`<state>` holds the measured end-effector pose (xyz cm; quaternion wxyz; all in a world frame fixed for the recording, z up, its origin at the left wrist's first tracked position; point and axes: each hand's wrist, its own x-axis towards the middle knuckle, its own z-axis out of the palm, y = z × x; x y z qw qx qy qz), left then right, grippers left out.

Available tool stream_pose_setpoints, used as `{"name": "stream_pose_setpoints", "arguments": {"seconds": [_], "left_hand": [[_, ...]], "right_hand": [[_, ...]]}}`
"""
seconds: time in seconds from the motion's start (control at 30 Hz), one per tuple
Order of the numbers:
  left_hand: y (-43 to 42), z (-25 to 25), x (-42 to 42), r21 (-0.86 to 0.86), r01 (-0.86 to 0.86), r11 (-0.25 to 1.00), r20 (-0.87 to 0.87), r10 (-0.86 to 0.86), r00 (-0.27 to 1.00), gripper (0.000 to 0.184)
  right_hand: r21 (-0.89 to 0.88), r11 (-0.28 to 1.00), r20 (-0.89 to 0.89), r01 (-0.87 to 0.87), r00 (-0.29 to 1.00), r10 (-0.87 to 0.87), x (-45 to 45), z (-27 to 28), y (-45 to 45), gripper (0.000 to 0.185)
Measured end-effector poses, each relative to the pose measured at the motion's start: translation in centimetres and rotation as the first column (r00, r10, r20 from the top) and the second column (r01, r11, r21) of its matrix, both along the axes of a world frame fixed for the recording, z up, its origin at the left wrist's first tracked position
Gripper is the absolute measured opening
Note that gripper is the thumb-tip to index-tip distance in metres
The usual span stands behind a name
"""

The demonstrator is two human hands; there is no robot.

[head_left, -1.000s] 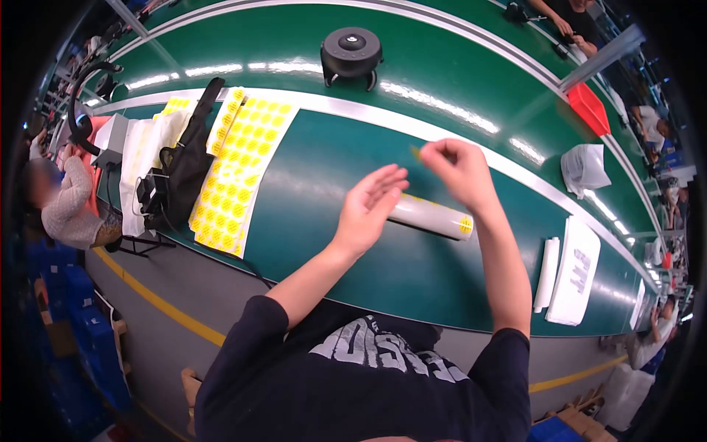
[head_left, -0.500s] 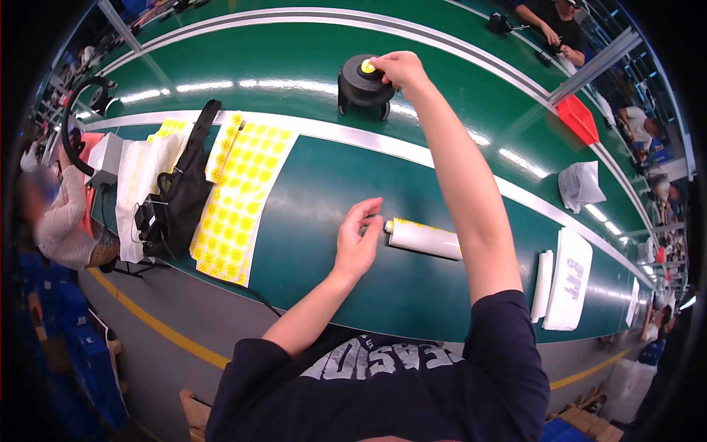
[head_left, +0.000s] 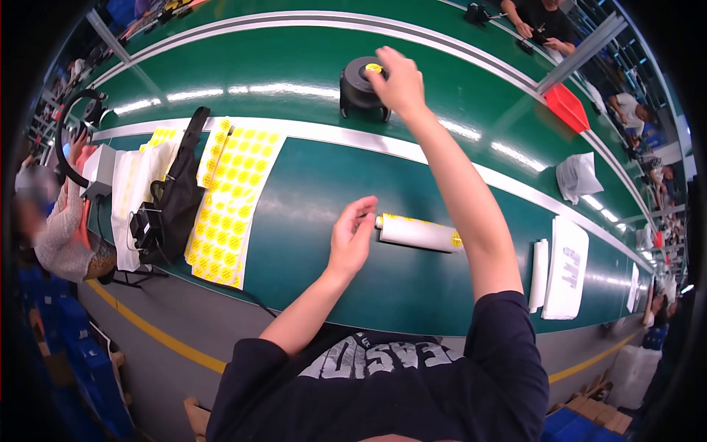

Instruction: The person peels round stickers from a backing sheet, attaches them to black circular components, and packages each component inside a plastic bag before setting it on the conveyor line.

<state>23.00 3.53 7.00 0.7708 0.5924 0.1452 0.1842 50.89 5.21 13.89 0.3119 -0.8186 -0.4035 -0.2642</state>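
On the green conveyor belt stands a black round device (head_left: 358,90) with short legs and a yellow round sticker (head_left: 373,68) on its top. My right hand (head_left: 402,82) reaches over it, fingers stretched out and apart, with the thumb at the sticker's edge. Contact between thumb and sticker is hard to make out. My left hand (head_left: 351,239) hovers over the green workbench, loosely bent, thumb apart from the fingers, holding nothing. Just right of it lies a white roll (head_left: 418,233) with yellow stickers. Sheets of yellow round stickers (head_left: 237,199) lie to the left.
A black bag (head_left: 179,195) and a grey box (head_left: 100,171) are on the bench's left, where another person sits. White packs (head_left: 565,269) lie at right. The belt carries a white plastic bag (head_left: 578,177); a red bin (head_left: 565,108) stands beyond. Other people work across the belt.
My right hand's fingers have spread and lifted from their pinch on the sticker, which stays on the device. My left hand has shifted little. The whole view has turned slightly.
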Motion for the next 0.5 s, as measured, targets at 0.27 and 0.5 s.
{"name": "stream_pose_setpoints", "arguments": {"seconds": [0.27, 0.5], "left_hand": [[0.1, 0.4, 0.4, 0.042, -0.028, 0.999, 0.025, 0.027, 0.999, 0.029], [-1.1, 5.5, 1.3, 0.407, 0.051, 0.912, 0.149, -0.121, 0.981, 0.028]], "right_hand": [[-0.264, 0.962, 0.056, 0.068, 0.997, -0.055, -2.9, -0.9, -3.2, 0.046], [0.116, 0.992, -0.27, -0.039, 0.96, 0.07, -9.1, 0.4, -14.7, 0.031]]}}
